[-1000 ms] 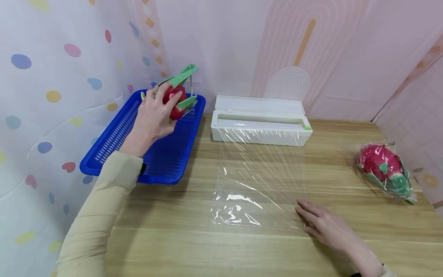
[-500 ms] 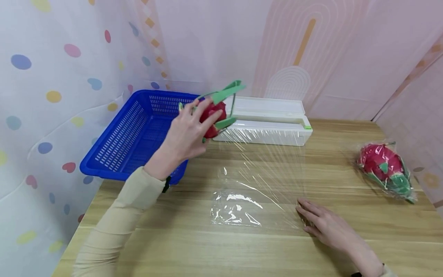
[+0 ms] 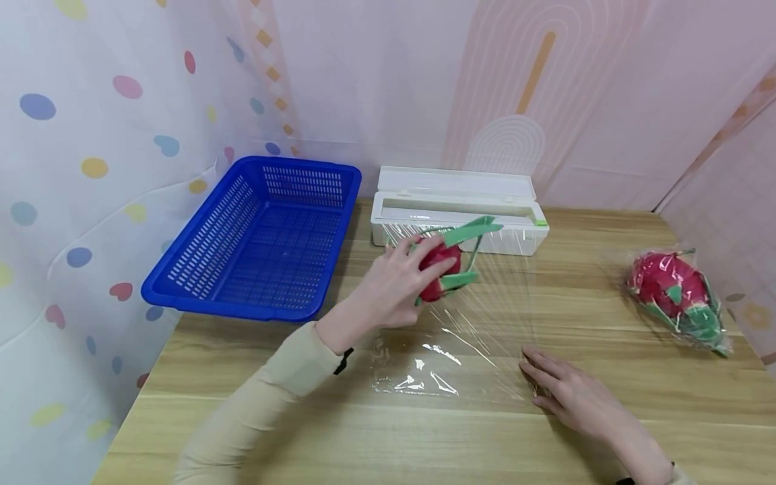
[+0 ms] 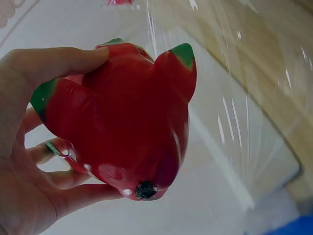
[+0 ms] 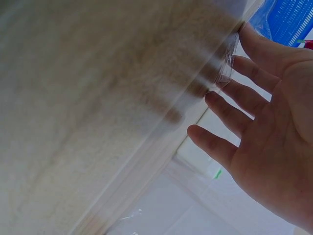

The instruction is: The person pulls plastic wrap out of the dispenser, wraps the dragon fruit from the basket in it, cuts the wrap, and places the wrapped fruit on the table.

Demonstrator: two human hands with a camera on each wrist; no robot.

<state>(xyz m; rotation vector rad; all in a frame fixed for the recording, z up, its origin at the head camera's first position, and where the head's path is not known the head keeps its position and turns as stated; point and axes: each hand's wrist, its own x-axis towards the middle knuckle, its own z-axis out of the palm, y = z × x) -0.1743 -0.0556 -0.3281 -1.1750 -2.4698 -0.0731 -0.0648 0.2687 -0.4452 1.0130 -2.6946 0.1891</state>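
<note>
My left hand point(image 3: 388, 286) grips a toy dragon fruit point(image 4: 132, 117), red with green leaf tips, by its sides. In the head view it hangs over a sheet of clear cling film point(image 3: 485, 330) spread on the table. The film runs out from a white cling film dispenser point(image 3: 455, 239) whose lid stands up. At the film's near right corner, my right hand point(image 3: 566, 394) rests with its fingertips on the edge. The right wrist view has those fingers point(image 5: 220, 110) spread and extended, with a crumpled bit of film by the fingertips.
A blue perforated basket point(image 3: 151, 293) stands at the left with nothing in it. At the far right lies a second dragon fruit point(image 3: 669, 286) wrapped in film. A patterned curtain point(image 3: 388, 81) closes off the back and sides of the wooden table point(image 3: 424, 444).
My left hand has carried the dragon fruit out from above the basket, rightward and nearer, to over the cling film. The right hand has stayed at the film's corner.
</note>
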